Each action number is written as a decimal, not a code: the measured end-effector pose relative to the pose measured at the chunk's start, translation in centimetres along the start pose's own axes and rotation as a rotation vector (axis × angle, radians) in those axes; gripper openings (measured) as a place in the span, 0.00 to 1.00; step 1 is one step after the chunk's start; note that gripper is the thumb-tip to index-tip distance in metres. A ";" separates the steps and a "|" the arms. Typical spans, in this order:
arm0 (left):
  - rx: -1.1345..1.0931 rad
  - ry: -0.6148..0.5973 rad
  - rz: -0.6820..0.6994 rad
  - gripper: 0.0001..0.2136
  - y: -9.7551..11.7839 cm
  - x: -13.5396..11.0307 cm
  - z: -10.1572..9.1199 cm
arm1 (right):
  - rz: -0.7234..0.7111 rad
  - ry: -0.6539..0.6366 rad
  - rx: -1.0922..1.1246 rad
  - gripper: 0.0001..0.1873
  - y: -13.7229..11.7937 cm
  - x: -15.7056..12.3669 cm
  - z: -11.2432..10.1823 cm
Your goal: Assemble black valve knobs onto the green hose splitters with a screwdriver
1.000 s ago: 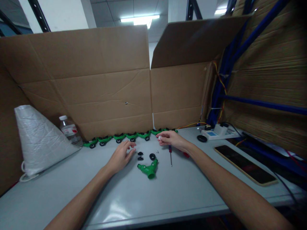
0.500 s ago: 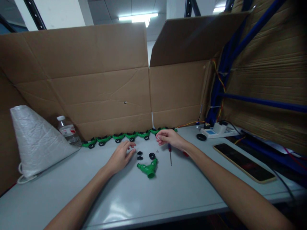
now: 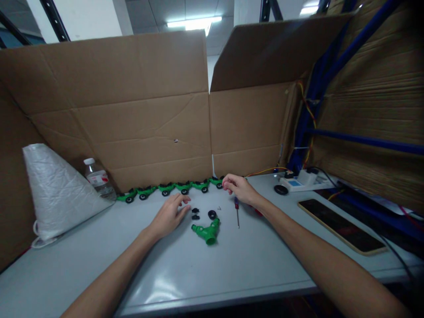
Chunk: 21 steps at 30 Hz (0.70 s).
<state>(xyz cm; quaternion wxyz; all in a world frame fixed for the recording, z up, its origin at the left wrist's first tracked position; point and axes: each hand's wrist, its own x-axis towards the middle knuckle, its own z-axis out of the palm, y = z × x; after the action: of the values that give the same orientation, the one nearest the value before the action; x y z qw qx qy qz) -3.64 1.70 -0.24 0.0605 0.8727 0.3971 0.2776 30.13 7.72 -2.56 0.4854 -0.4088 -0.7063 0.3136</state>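
My left hand (image 3: 169,215) rests on the table with loosely bent fingers apart and nothing in them. Just right of its fingertips lie two small black parts (image 3: 195,213). Nearby is a green Y-shaped hose fitting (image 3: 208,232), with a black ring (image 3: 212,214) lying behind its right arm. Tiny metal bits, perhaps screws (image 3: 219,208), lie behind the ring. My right hand (image 3: 241,189) is raised at the right end of a row of several green fittings with black parts (image 3: 183,187). Its fingers are pinched; whatever they hold is hidden. Below it lies a screwdriver (image 3: 237,214).
A silvery white bag (image 3: 61,194) and a water bottle (image 3: 99,180) stand at the left. On the right are a phone (image 3: 341,226), a power strip (image 3: 308,181) and a black disc (image 3: 281,190). Something red (image 3: 258,212) is partly behind my right forearm. Cardboard (image 3: 152,128) walls the back.
The whole view has shifted slightly, with things sitting a little further right. My right hand has lifted a little from the table, its fingers more curled. My left hand has barely moved.
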 end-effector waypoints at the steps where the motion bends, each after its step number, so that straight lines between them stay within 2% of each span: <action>1: 0.001 0.002 0.000 0.12 0.1 0.0 -0.1 | 0.000 0.004 -0.022 0.09 0.0 0.0 0.1; 11: 0.005 0.028 -0.007 0.11 0.1 -0.1 -0.1 | -0.030 -0.016 -0.123 0.10 -0.5 -0.4 0.1; 21: -0.022 0.015 -0.015 0.12 0.0 0.0 -0.1 | 0.039 -0.045 0.080 0.16 -1.0 -0.5 0.3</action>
<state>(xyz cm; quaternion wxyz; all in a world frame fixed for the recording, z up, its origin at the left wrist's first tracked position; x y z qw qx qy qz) -3.70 1.63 -0.13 0.0692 0.8669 0.4008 0.2883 29.62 6.79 -1.99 0.4794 -0.3954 -0.6958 0.3601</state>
